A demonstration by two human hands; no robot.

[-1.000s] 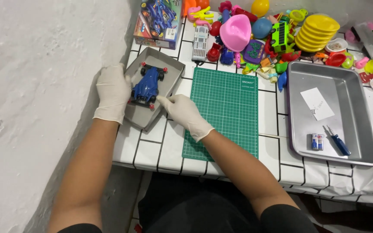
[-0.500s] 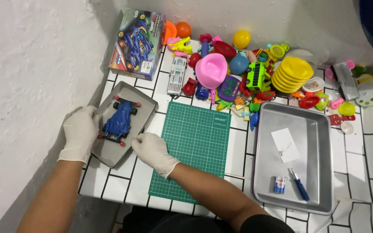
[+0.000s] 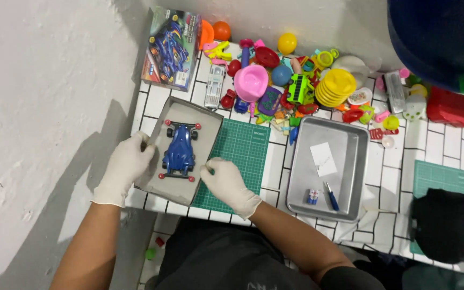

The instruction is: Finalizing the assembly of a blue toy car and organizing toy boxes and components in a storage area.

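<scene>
Our gloved left hand [image 3: 124, 167] and right hand [image 3: 226, 182] each keep a closed grip on opposite edges of the grey tray [image 3: 159, 182] carrying the blue toy car [image 3: 179, 153], partly over the green cutting mat [image 3: 243, 150] on the tabletop [image 3: 393, 172]; we judge level, 2-handed handling best.

A rectangular blue toy-car box [image 3: 171, 49] leans at the table's far-left corner; a white paper slip [image 3: 323, 159] lies in the metal tray [image 3: 350, 204].
</scene>
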